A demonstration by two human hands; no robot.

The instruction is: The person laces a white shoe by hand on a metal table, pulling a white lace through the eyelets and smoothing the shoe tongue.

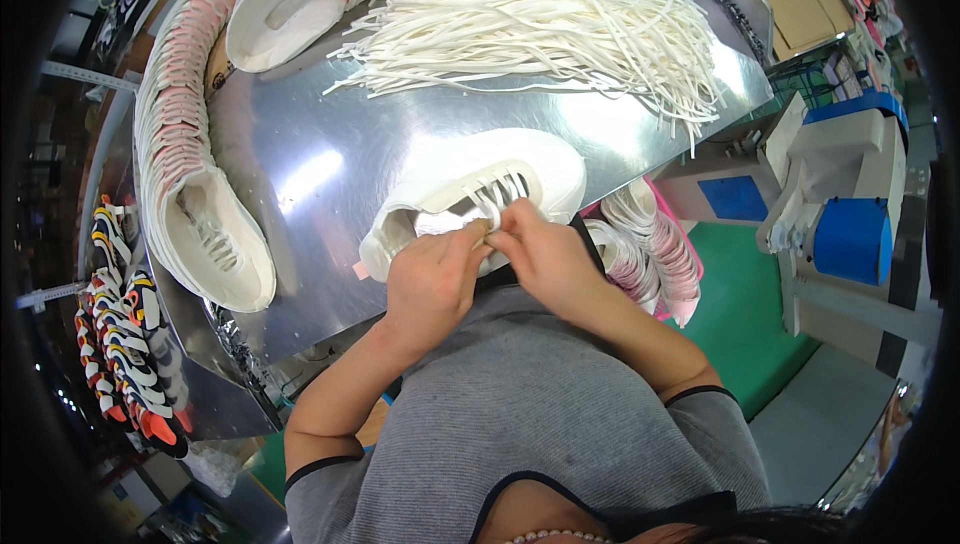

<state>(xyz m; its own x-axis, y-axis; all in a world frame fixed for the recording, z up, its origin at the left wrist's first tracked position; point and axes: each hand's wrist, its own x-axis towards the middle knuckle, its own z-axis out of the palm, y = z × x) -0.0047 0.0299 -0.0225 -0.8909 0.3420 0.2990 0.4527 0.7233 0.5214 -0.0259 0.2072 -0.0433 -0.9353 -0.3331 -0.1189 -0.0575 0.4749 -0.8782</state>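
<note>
You are working in a shoe workshop: stacked shoes (pixel 172 114) and heaped laces (pixel 540 29) are lying on your metal surface (pixel 300 119), a machine (pixel 845 159) standing nearby.

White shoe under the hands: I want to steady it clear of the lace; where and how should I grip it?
Probably pinch the heel from the left: the white shoe lies toe-right, its opening admits a thumb, and left hand and right hand crowd the lace.

Matt shoe (pixel 446 170), metal table (pixel 300 119) — glossy and smooth, ribbed cloth shirt (pixel 520 394)
</note>
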